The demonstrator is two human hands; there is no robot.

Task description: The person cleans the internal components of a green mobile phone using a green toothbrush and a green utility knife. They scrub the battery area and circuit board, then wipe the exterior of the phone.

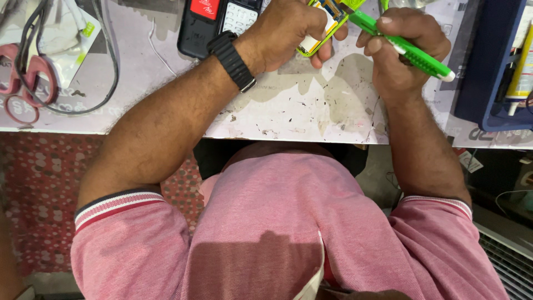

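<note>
Both hands grip: left hand (288, 30) a small board (325, 25), right hand (402, 47) a green tool (413, 54) (tip hidden).

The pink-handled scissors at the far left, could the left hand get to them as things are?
Probably not freely: the left hand is closed on a small green-edged part. The scissors lie uncovered under a black cable.

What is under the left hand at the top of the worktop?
The left hand grips a small flat device with a yellow-green edge, held above the scratched white worktop. The palm covers most of it, so its shape stays hidden. A black keypad phone lies beside the wrist.
</note>
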